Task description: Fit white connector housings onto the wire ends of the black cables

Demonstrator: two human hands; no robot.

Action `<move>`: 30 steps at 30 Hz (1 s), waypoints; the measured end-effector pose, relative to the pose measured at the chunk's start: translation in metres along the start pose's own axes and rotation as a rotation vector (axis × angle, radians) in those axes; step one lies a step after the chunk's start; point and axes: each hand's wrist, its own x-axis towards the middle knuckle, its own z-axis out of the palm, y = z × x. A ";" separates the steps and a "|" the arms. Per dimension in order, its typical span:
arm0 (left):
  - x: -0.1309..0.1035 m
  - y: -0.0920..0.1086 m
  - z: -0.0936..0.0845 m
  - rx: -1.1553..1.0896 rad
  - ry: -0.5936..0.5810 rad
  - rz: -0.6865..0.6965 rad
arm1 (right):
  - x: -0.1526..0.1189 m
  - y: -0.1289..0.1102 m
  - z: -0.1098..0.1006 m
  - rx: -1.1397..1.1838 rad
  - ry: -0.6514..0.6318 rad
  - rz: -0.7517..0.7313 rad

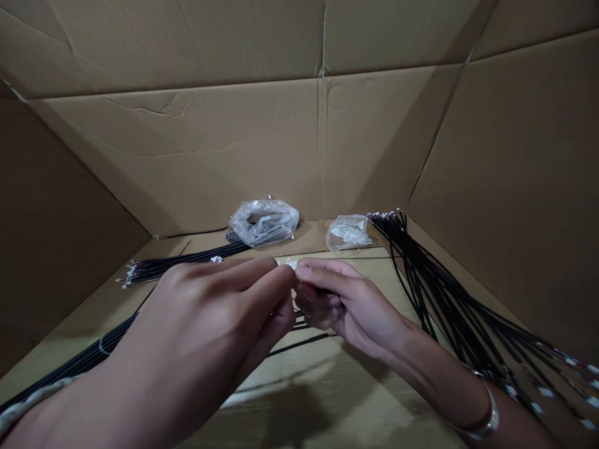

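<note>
My left hand is closed, its fingers pressed together and meeting the right fingertips in the middle of the view. My right hand is pinched, thumb and forefinger touching the left fingers. Whatever is between the fingertips is too small and covered to make out. Small white pieces show just behind the fingertips; whether they are held or lie on the board is unclear. Under the hands run several black cables, partly hidden by the left hand.
A clear plastic bag with dark contents and a smaller bag of white pieces lie at the back. Black cable bundles lie at the back left, front left and right. Cardboard walls enclose the surface.
</note>
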 end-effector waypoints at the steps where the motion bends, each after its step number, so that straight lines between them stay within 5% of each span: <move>1: 0.000 -0.001 0.000 -0.005 -0.013 -0.007 | 0.000 0.000 0.000 -0.008 -0.004 -0.002; 20: 0.009 -0.006 0.011 0.070 -0.028 0.063 | -0.002 -0.007 -0.008 -0.482 0.033 -0.119; 30: 0.001 -0.008 0.014 -0.018 0.021 -0.044 | 0.001 -0.006 -0.008 -0.222 -0.002 -0.102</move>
